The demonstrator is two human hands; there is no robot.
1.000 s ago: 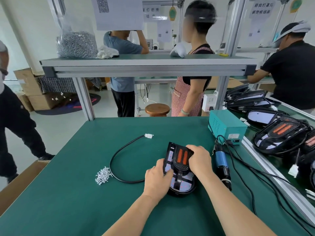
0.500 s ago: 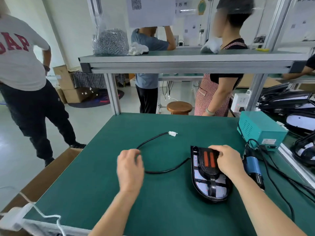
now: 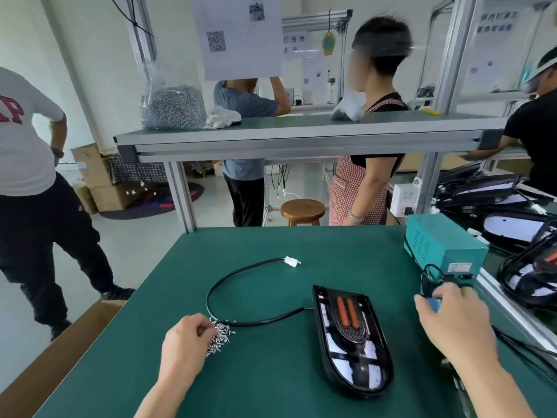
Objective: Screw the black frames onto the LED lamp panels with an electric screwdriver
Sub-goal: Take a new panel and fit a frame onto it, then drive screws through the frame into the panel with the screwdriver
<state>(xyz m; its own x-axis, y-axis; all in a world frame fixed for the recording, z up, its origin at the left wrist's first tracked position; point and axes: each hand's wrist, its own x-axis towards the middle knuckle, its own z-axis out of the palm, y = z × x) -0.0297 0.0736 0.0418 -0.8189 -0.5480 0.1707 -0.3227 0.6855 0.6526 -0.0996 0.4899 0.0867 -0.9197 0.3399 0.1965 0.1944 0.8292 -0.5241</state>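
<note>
Left hand: your left hand (image 3: pixel 185 342) sits lower left of centre, fingers curled down into the screws (image 3: pixel 221 337). I cannot tell if 1 is pinched yet.
Right hand: your right hand (image 3: pixel 455 324) is at the right edge, fingers curled round the blue barrel of the electric screwdriver (image 3: pixel 434 305). Whether the screwdriver is off the counter (image 3: pixel 271 381) is hidden.
Hands: well apart, neither touching the lamp.
Work piece: the LED lamp panel (image 3: pixel 372 377) lies flat, lower centre-right, with the black frame (image 3: pixel 352 334) seated on top and nothing holding either.
Risk 1: the frame is loose, so it may shift off its holes as the bit presses down. Steady it first.
Risk 2: the pile is tangled, and a careless pinch could drag out several screws and scatter them toward the counter's left edge and the cardboard box (image 3: pixel 60 357) below it.
Risk 3: the lamp's cable (image 3: pixel 217 285) loops just beside the pile. Your wrist could snag it and tug the panel round.
Risk 4: the screwdriver cord (image 3: pixel 524 346) trails along the lower right to the teal power box (image 3: pixel 443 245). A quick lift may pull it taut or sweep it across the panel.
Risk 5: a tilted bit could slip and mark the white face.
</note>
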